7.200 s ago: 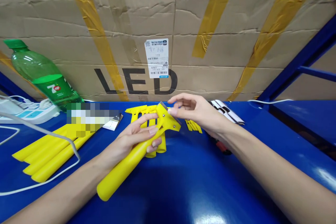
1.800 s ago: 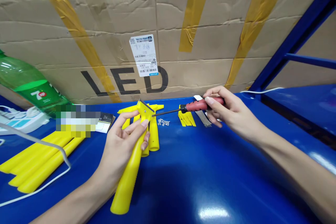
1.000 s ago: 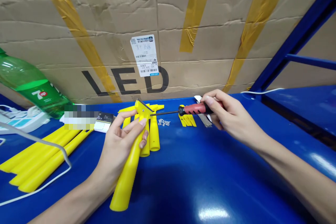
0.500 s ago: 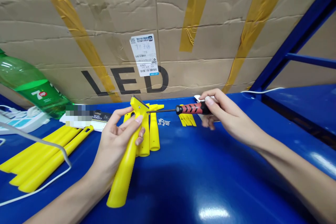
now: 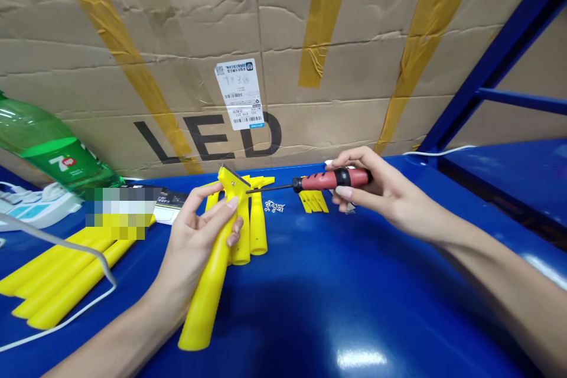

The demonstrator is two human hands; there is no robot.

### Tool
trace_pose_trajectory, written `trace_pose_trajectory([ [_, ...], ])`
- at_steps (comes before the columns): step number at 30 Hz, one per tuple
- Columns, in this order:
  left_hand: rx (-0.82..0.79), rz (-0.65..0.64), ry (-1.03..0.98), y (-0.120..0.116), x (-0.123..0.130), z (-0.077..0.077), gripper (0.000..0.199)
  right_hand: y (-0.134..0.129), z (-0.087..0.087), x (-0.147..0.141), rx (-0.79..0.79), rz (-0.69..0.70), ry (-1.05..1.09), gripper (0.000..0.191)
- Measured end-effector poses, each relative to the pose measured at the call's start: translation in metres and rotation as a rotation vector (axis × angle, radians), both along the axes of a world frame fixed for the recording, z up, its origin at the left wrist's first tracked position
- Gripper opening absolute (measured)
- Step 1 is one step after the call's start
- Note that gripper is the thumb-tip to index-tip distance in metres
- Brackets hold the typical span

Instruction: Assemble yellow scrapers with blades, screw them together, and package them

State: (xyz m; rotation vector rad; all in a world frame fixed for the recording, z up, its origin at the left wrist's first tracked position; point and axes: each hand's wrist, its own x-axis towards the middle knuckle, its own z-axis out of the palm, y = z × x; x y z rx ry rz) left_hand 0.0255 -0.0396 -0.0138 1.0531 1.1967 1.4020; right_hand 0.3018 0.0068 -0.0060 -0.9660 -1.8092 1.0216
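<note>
My left hand [image 5: 206, 218] is closed around a yellow plastic scraper [image 5: 201, 301], its hollow handle slanting down toward me and a dark blade edge at its head. In my right hand [image 5: 367, 186] is a screwdriver [image 5: 321, 180] with a red and black handle, held with fingers and thumb around its rear end. The screwdriver lies nearly level, its tip touching the side of the scraper head. A screw shows in the head's face. Behind the scraper lie more yellow scraper pieces [image 5: 258, 227], and several small screws [image 5: 274, 207] sit in a loose pile beside them.
Small flat yellow parts [image 5: 314, 201] lie behind the screwdriver. On the left are yellow handles [image 5: 66, 289], a white cable [image 5: 101, 260], a power strip [image 5: 39, 207] and a green bottle [image 5: 53, 147]. A cardboard box [image 5: 199, 82] stands along the back; a blue metal frame [image 5: 482, 65] rises right.
The screwdriver's handle has rotated, and my right fingers have shifted on it, the thumb now lower. The scraper stays in my left hand. The whole view has shifted slightly.
</note>
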Motion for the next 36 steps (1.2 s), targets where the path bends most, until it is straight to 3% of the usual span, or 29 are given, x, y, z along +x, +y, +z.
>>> trace_pose_trajectory([
  [2, 0.003, -0.004, 0.0, 0.001, 0.0, 0.0, 0.043, 0.0, -0.002, -0.003, 0.026, -0.059, -0.012, 0.029],
  [5, 0.002, -0.007, -0.007, 0.001, 0.0, 0.001, 0.043, 0.001, -0.006, -0.007, 0.035, -0.195, -0.081, 0.034],
  [12, -0.011, 0.001, -0.05, 0.002, -0.001, 0.002, 0.046, 0.004, -0.007, -0.004, 0.047, -0.016, 0.02, 0.03],
  [18, -0.02, -0.013, -0.037, 0.001, -0.002, 0.001, 0.043, 0.003, -0.01, -0.01, 0.014, -0.112, 0.002, 0.034],
  [26, -0.003, -0.012, -0.051, 0.002, -0.003, 0.003, 0.043, 0.002, -0.005, -0.004, 0.079, -0.022, -0.005, 0.032],
  [36, -0.04, -0.019, -0.042, 0.006, -0.006, -0.002, 0.044, -0.003, 0.001, -0.014, -0.088, -0.099, 0.048, 0.041],
])
